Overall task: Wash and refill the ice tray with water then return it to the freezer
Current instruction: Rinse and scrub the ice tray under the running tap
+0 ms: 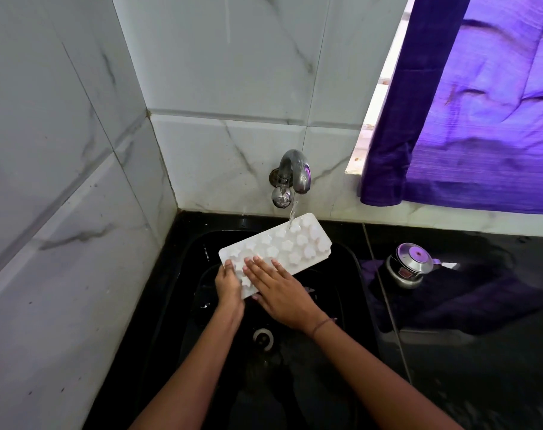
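Both hands meet on the ice tray [282,246] I see tilted just below the tap [295,172], under its stream [292,212]: left hand [229,282] grips the end away from the tap, right hand [279,293] rests flat, fingers straight.

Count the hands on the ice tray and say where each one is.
2. The left hand grips the ice tray at its near left corner; the right hand lies flat across its near end, fingers straight. Neither is hidden.

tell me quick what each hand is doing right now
Left hand: grips the near end of the white ice tray.
Right hand: open, straight fingers resting flat on the tray.
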The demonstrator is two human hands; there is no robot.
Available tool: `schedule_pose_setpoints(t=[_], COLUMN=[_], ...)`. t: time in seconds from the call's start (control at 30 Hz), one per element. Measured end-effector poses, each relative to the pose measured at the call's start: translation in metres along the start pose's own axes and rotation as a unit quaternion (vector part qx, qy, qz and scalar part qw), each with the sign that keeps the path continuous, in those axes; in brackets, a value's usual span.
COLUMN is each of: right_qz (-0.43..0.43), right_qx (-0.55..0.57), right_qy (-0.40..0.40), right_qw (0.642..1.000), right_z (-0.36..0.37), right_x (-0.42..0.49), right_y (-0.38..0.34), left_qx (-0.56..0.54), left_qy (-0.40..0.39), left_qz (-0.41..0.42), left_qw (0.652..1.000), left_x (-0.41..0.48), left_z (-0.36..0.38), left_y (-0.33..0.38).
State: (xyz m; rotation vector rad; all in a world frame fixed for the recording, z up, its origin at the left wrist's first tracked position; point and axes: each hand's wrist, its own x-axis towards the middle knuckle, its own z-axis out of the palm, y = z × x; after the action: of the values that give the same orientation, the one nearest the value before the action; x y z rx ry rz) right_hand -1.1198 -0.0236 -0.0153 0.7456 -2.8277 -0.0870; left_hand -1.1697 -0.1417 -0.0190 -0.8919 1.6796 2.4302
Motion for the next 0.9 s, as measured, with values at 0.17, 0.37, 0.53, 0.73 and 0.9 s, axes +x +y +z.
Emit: schedule_pose_setpoints(t=[0.17, 0.37, 0.53, 0.73, 0.9], right_qz=[0.049, 0.148, 0.199, 0.195, 0.161], right_qx=[0.013, -0.001, -0.030, -0.033, -0.036], right_qy=[-0.006, 0.052, 0.121, 0.114, 0.099], right_qw=[0.999, 0.988, 0.972, 0.973, 0.981], right_z=[-0.007, -0.017, -0.010, -0.002, -0.003], right_x=[-0.014, -0.016, -0.009, -0.014, -0.011], right_y=[0.040, 0.052, 0.038, 0.043, 0.055], left_qx=[-0.012, 0.007, -0.007, 0.009, 0.031], left_qy=[0.022, 0.022, 0.028, 0.020, 0.009], left_qz=[0.014, 0.004, -0.001, 0.015, 0.018], left_qw=[1.000, 1.000, 1.000, 1.000, 0.999], left_x=[0.004, 0.000, -0.005, -0.003, -0.003], left_z=[-0.005, -0.003, -0.001, 0.001, 0.001], left_y=[0.005, 0.005, 0.005, 0.009, 0.008])
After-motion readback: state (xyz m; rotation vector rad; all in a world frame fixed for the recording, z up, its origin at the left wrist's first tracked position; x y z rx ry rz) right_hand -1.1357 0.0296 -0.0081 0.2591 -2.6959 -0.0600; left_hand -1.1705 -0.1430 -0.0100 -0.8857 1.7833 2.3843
